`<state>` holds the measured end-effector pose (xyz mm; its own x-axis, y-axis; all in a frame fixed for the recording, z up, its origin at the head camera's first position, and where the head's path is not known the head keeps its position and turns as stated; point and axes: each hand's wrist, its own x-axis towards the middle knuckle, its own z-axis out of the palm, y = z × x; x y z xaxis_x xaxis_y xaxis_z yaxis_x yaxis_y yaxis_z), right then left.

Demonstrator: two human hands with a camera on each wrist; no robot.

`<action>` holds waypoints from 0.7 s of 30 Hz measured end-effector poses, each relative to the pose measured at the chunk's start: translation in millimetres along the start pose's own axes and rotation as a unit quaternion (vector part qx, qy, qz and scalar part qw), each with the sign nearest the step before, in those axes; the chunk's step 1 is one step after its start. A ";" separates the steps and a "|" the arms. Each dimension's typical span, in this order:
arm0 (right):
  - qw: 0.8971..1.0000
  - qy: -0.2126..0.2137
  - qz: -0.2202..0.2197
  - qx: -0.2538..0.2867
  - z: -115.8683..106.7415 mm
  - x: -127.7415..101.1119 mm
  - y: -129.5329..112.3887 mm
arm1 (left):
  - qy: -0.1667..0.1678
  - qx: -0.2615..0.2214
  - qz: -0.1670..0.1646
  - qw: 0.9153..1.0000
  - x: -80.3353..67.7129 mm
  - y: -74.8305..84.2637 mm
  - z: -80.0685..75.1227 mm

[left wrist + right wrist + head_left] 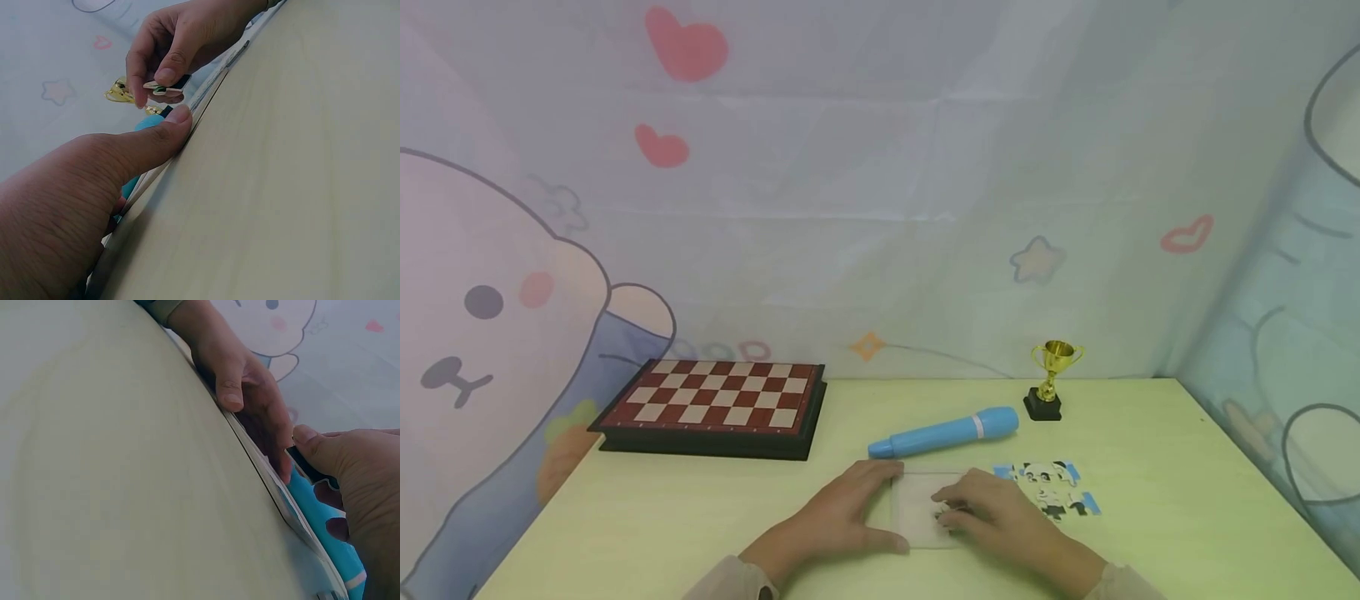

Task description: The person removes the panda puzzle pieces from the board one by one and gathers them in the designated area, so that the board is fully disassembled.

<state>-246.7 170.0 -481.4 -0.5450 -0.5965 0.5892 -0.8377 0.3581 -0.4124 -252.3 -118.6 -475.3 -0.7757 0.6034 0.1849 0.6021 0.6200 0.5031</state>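
On the pale green table (pixel 1150 467), near the middle of its near edge, lies a flat clear tray (pixel 917 500), and both hands are on it. The left hand (pixel 842 512) rests on the tray's left side with its fingers laid out straight and close together, the thumb pressed along the tray's near edge. The right hand (pixel 996 512) is over the tray's right half, its thumb and forefinger pinching a small black-and-white puzzle piece (pixel 165 85) just above the tray. Just right of the tray, touching or nearly touching its edge, lies a loose cluster of panda puzzle pieces (pixel 1048 487) with blue borders. Just behind the tray, a blue pen-shaped toy (pixel 943 433) lies slantwise. A little gold trophy (pixel 1052 379) on a black base stands upright near the far edge, to the right of the toy's tip. A red-and-cream chessboard (pixel 715 400) sits by the far left corner, well apart from the hands.
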 end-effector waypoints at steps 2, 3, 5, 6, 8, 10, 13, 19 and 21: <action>1.000 0.011 0.007 0.004 -4.3 -4.4 1.7 | 0.000 0.002 0.000 1.000 0.5 -0.1 0.2; 1.000 0.017 0.008 0.005 -6.5 -6.9 2.8 | 0.000 0.003 -0.001 1.000 0.6 -0.2 0.4; 1.000 0.024 0.015 0.011 -11.5 -12.2 5.0 | -0.001 0.002 -0.002 1.000 0.7 -0.1 0.6; 0.999 0.028 0.016 0.012 -14.1 -14.8 6.1 | -0.001 0.002 -0.003 1.000 0.6 0.0 0.7; 0.999 0.036 0.015 0.015 -19.7 -20.0 8.3 | -0.003 0.000 -0.004 1.000 0.6 0.6 0.7; 0.999 0.042 0.010 0.015 -25.8 -25.2 10.1 | -0.003 0.000 -0.005 1.000 0.4 1.4 0.5; 0.999 0.048 0.014 0.016 -35.2 -32.9 11.8 | -0.003 0.000 -0.007 1.000 0.1 2.4 -0.2; 0.998 0.064 0.012 0.011 -50.2 -47.1 14.7 | -0.003 0.000 -0.010 1.000 -0.2 3.4 -0.8; 0.998 0.066 0.014 0.009 -54.2 -52.0 15.1 | -0.003 0.001 -0.009 1.000 -0.1 3.5 -0.6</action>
<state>-232.9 245.4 -480.6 -0.5690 -0.4857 0.6635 -0.8219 0.3604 -0.4411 -250.1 -116.8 -473.0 -0.7853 0.5953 0.1699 0.5880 0.6316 0.5053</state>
